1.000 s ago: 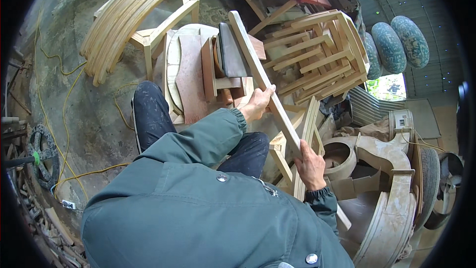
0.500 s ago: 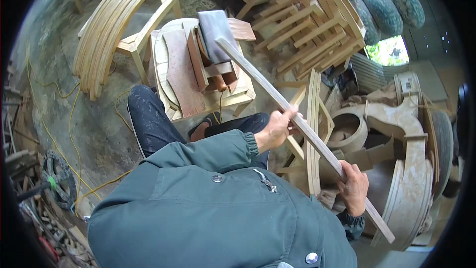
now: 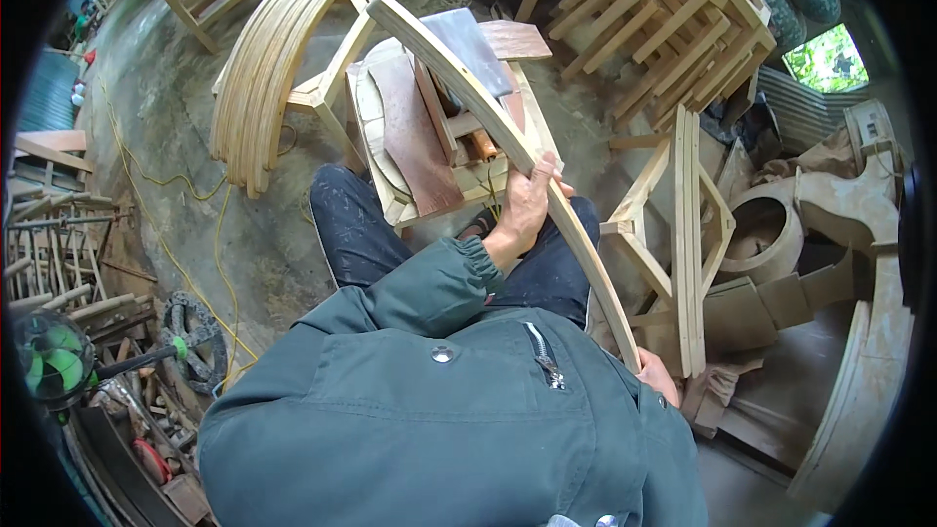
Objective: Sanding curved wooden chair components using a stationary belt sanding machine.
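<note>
A long, curved wooden strip runs slantwise from the far middle down to the right side of my jacket. My left hand is wrapped round it near its middle. At the near end, my right hand holds the strip, partly hidden by my jacket. Beyond my left hand, the strip's far part passes over a grey flat-topped tool, perhaps an upturned belt sander, set between brown boards. Those boards rest on a pale wooden frame between my knees. I cannot tell whether strip and tool touch.
Stacked curved strips lean on a wooden frame at the far left. More strips stand at the right. Slatted wood pieces are piled at the far right. A yellow cord crosses the floor, near a green fan.
The strip has turned, now showing its curve, and its near end has come in toward my body. My right hand moved left with it. The whole view has shifted leftward.
</note>
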`<move>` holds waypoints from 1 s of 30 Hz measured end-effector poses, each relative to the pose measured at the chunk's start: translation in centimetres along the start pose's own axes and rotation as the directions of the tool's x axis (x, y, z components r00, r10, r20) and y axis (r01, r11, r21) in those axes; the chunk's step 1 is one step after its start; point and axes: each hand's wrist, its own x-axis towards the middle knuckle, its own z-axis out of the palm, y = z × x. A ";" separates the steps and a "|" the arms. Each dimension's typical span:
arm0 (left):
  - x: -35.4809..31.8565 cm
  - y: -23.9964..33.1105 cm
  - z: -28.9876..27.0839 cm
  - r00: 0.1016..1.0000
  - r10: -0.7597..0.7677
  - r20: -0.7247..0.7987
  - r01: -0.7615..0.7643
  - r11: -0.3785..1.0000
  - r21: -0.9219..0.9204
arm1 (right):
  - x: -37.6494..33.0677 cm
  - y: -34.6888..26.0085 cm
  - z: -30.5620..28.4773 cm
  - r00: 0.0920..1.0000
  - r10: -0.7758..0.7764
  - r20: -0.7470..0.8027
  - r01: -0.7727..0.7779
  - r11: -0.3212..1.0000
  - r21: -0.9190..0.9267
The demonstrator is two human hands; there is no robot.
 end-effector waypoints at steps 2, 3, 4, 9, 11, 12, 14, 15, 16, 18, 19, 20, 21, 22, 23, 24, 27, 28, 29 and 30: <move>0.6 0.4 -1.3 0.997 -0.006 -0.076 0.023 0.974 0.226 | 0.2 -1.3 0.3 0.999 -0.029 0.042 0.026 0.997 0.067; 0.8 0.6 -1.6 0.997 0.019 -0.077 0.003 0.962 0.272 | 0.3 -1.8 0.0 0.997 -0.045 0.062 0.041 0.997 0.071; 1.0 0.5 -1.5 0.997 0.006 -0.074 0.016 0.957 0.289 | 0.5 -1.8 -0.3 0.995 -0.062 0.082 0.055 0.996 0.076; 1.4 3.1 -0.2 0.984 0.044 -0.173 -0.010 0.981 0.194 | 1.9 1.3 -0.8 0.975 0.019 0.220 -0.071 0.970 0.233; 2.5 3.4 -0.2 0.982 0.050 -0.182 -0.015 0.982 0.188 | 2.2 1.9 -0.7 0.965 0.001 0.264 -0.083 0.950 0.302; 2.8 3.3 -0.1 0.982 0.046 -0.182 -0.008 0.979 0.205 | 2.3 2.4 -0.5 0.956 -0.015 0.293 -0.093 0.931 0.354; 3.1 3.3 0.1 0.978 0.011 -0.209 0.037 0.973 0.228 | 3.0 3.4 -0.3 0.945 -0.012 0.326 -0.120 0.916 0.382; 3.2 3.2 -0.1 0.978 -0.011 -0.208 0.061 0.969 0.239 | 3.0 3.0 -0.4 0.939 -0.002 0.343 -0.141 0.911 0.389; 3.5 2.8 -0.4 0.977 -0.008 -0.212 0.062 0.966 0.252 | 3.2 2.8 -0.5 0.933 0.009 0.360 -0.160 0.905 0.393; 4.5 1.8 -0.7 0.983 -0.069 -0.173 0.096 0.983 0.156 | 3.2 4.7 -0.3 0.940 -0.019 0.341 -0.138 0.892 0.430; 5.1 1.3 -0.6 0.983 -0.064 -0.171 0.092 0.983 0.160 | 2.9 5.7 -0.2 0.947 -0.040 0.318 -0.117 0.880 0.460; 5.5 1.0 -0.3 0.989 -0.044 -0.144 0.049 0.998 0.031 | 2.6 5.7 -0.2 0.946 -0.046 0.320 -0.112 0.881 0.459; 6.0 0.8 -0.1 0.993 -0.021 -0.118 0.009 0.995 -0.101 | 2.2 5.7 -0.3 0.960 -0.087 0.266 -0.048 0.885 0.462; 6.5 0.8 0.0 0.993 -0.015 -0.117 0.003 0.995 -0.103 | 1.8 5.6 -0.5 0.969 -0.129 0.210 0.018 0.887 0.462; 6.8 1.1 0.9 0.990 -0.058 -0.129 0.027 0.974 -0.226 | 1.0 4.9 -0.7 0.966 -0.064 0.251 -0.078 0.854 0.514; 7.0 1.6 1.8 0.986 -0.095 -0.137 0.043 0.939 -0.341 | 0.5 3.9 -0.6 0.966 -0.069 0.248 -0.070 0.856 0.513; 9.2 2.7 2.5 0.976 -0.112 -0.185 0.038 0.930 -0.365 | -0.5 2.2 1.1 0.980 -0.193 -0.052 0.197 0.889 0.414; 10.0 2.9 2.4 0.975 -0.096 -0.203 0.018 0.934 -0.358 | -0.7 2.3 1.6 0.979 -0.196 -0.058 0.203 0.891 0.407; 10.3 3.5 3.1 0.957 -0.143 -0.252 0.060 0.949 -0.310 | -0.8 1.9 2.4 0.934 -0.254 -0.251 0.318 0.911 0.262; 11.0 3.4 2.6 0.958 -0.140 -0.249 0.056 0.948 -0.314 | -1.0 1.2 3.0 0.845 -0.329 -0.421 0.399 0.913 0.089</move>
